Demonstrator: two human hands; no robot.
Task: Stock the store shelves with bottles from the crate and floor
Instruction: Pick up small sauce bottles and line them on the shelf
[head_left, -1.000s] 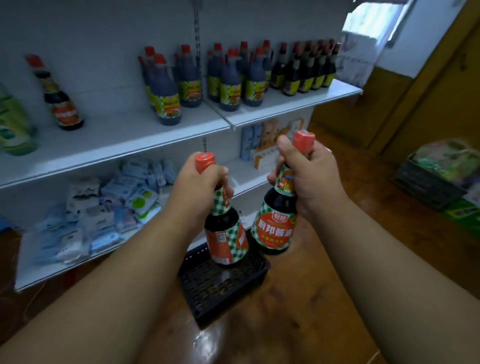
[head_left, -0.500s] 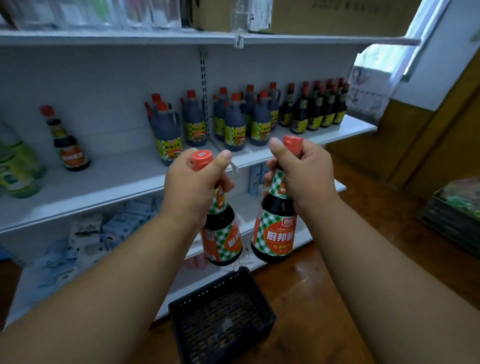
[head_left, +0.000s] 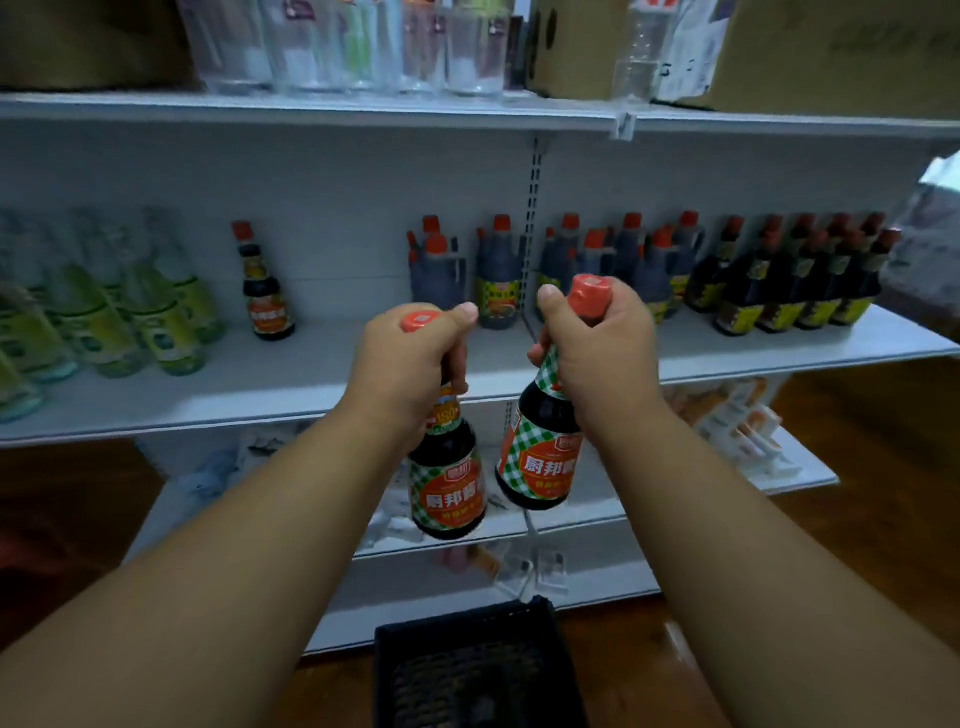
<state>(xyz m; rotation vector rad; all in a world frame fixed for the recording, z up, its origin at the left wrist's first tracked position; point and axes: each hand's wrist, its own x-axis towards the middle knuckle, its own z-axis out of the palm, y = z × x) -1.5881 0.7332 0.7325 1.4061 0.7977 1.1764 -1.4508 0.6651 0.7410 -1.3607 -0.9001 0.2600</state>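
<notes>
Both hands, left hand (head_left: 410, 364) and right hand (head_left: 597, 353), clasp the necks of two sauce bottles (head_left: 449, 478) in front of the middle shelf (head_left: 311, 384); probably glass, heavy and fragile, so gripping the neck seems safe.

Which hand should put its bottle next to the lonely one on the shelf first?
Probably the left hand. Its bottle hangs nearer the lone matching bottle and the bare shelf beside it. The right hand is over by the crowded jugs.
</notes>
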